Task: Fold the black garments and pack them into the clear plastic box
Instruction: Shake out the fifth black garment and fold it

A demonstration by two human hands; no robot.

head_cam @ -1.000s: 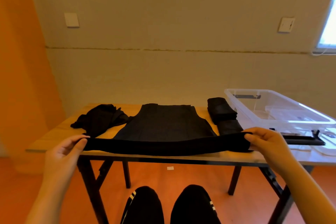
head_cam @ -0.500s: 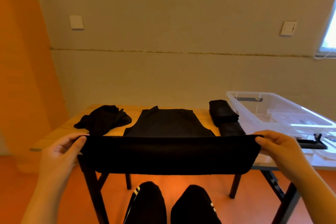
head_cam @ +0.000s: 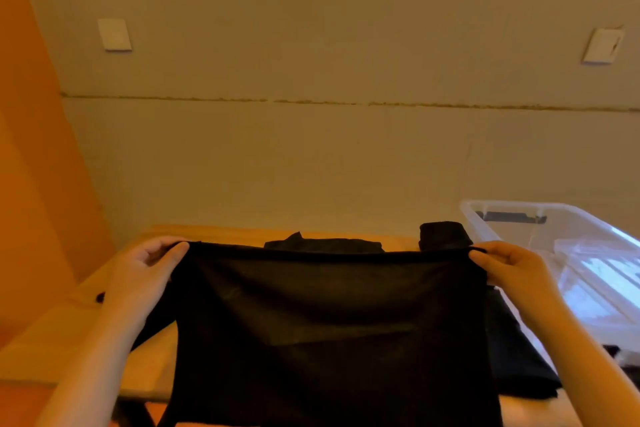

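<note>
Between both hands' grip (corners pinched) hangs garment [head_cam: 332, 333]

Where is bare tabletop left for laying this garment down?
Bare wood shows on the table outside the left hand, and a strip along its far edge. The right side is crowded: folded black pile and clear plastic box beyond the right hand.

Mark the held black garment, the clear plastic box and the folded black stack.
held black garment [head_cam: 329, 322], head view, middle of the hanging cloth
clear plastic box [head_cam: 568, 215], head view, far rim
folded black stack [head_cam: 443, 234], head view, top face
</note>
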